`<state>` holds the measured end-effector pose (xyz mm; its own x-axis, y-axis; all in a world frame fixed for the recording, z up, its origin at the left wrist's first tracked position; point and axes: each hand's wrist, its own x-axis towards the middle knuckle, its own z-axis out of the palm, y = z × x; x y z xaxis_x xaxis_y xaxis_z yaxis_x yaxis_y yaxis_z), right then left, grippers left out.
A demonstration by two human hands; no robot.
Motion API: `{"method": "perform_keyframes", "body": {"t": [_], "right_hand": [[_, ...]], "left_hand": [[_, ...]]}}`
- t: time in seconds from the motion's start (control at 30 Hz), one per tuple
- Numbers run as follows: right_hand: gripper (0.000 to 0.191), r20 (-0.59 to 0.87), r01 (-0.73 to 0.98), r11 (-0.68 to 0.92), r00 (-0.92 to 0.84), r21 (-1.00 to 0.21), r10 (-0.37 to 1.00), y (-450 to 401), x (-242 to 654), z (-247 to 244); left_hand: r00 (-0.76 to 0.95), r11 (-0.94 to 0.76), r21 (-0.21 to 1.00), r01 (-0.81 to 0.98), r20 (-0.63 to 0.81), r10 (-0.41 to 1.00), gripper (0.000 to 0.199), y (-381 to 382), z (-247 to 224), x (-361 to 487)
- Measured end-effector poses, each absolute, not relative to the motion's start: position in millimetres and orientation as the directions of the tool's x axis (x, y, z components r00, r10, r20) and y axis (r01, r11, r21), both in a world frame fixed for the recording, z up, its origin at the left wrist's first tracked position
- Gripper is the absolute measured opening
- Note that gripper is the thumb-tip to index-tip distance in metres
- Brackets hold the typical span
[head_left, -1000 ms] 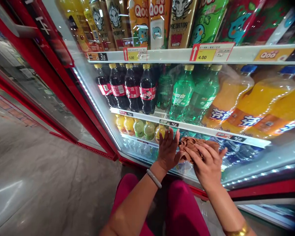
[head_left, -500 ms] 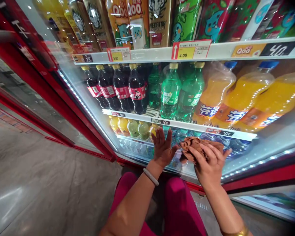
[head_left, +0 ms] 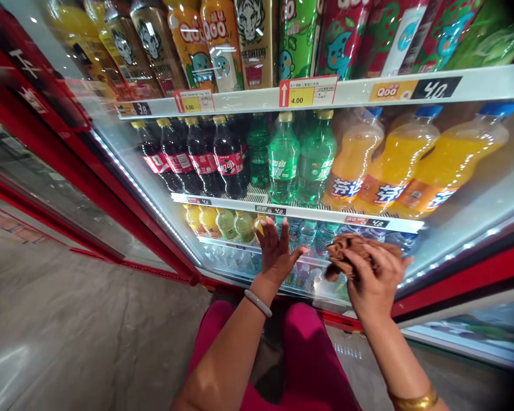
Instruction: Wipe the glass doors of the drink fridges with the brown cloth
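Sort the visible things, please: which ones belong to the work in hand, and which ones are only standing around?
In the work:
- brown cloth, held in the right hand
- glass door, by the open left hand; contact unclear

Only around, behind the glass:
- dark bottles
- green bottles
- orange bottles

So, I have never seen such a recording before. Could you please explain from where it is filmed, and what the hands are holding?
There is no machine here: a bare-handed person wears a camera on the head, which looks forward and down. The right hand holds a crumpled brown cloth. The left hand is open, with nothing in it; I cannot tell whether it touches anything. Ahead, lit cooler shelves hold dark bottles, green bottles and orange bottles, among other drinks.
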<state>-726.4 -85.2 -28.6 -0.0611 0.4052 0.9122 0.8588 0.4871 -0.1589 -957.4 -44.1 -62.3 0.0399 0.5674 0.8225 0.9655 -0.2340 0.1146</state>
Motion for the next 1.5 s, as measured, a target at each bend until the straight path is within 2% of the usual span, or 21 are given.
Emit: {"method": "perform_keyframes", "body": {"t": [0.1,0.17,0.33,0.4,0.53,0.63,0.7,0.8,0.87,0.93,1.03,1.1,1.2,1.27,1.33,1.43,1.5], "right_hand": [[0.030,0.932,0.879,0.415,0.084,-0.236,0.352,-82,-731,-4],[0.034,0.937,0.871,0.425,0.104,-0.248,0.334,-77,-751,5],[0.039,0.912,0.837,0.534,-0.121,-0.118,0.391,-79,-762,-30],[0.036,0.894,0.838,0.531,-0.134,-0.129,0.428,-84,-740,-43],[0.033,0.909,0.848,0.429,0.133,-0.311,0.396,-83,-705,-21],[0.039,0.918,0.859,0.384,0.212,-0.339,0.336,-74,-711,5],[0.038,0.930,0.871,0.399,0.152,-0.286,0.336,-73,-718,4],[0.037,0.917,0.872,0.462,-0.043,-0.159,0.396,-81,-712,-26],[0.036,0.888,0.872,0.468,-0.099,-0.140,0.450,-87,-692,-47],[0.033,0.886,0.883,0.413,0.007,-0.222,0.463,-90,-669,-52],[0.037,0.878,0.870,0.290,0.270,-0.398,0.394,-84,-652,-28],[0.042,0.870,0.863,0.252,0.336,-0.438,0.361,-78,-658,-8],[0.042,0.908,0.893,0.311,0.206,-0.327,0.364,-76,-676,-6],[0.041,0.920,0.903,0.375,0.051,-0.208,0.388,-81,-680,-27],[0.037,0.906,0.906,0.398,-0.042,-0.143,0.422,-86,-671,-53],[0.033,0.902,0.919,0.362,-0.016,-0.157,0.431,-90,-643,-67],[0.035,0.918,0.924,0.322,0.066,-0.204,0.390,-87,-626,-49]], "left_hand": [[0.021,-0.227,0.136,0.964,0.816,0.578,0.125,-45,-60,-954],[-0.003,-0.217,0.169,0.961,0.797,0.605,0.123,-47,-58,-950],[-0.022,-0.265,0.245,0.933,0.772,0.636,0.122,-61,-45,-938],[-0.047,-0.253,0.279,0.926,0.750,0.659,0.124,-67,-39,-929],[0.036,-0.309,0.243,0.920,0.730,0.682,0.122,-76,-34,-899],[0.124,-0.385,0.200,0.901,0.731,0.671,0.119,-78,-34,-873],[0.117,-0.389,0.203,0.899,0.743,0.659,0.120,-78,-36,-861],[0.104,-0.385,0.217,0.897,0.743,0.661,0.119,-80,-38,-855],[0.132,-0.393,0.212,0.895,0.715,0.686,0.115,-83,-38,-855],[0.186,-0.415,0.183,0.891,0.688,0.702,0.110,-86,-37,-855],[0.244,-0.457,0.150,0.877,0.681,0.690,0.103,-88,-34,-850],[0.253,-0.471,0.146,0.870,0.687,0.681,0.097,-86,-31,-844],[0.271,-0.511,0.127,0.850,0.727,0.631,0.094,-84,-30,-835],[0.282,-0.535,0.118,0.837,0.745,0.605,0.095,-84,-32,-832],[0.304,-0.535,0.120,0.836,0.712,0.633,0.092,-88,-33,-830],[0.353,-0.537,0.121,0.835,0.630,0.692,0.085,-94,-33,-825],[0.381,-0.559,0.122,0.820,0.613,0.692,0.086,-96,-30,-818]]}}
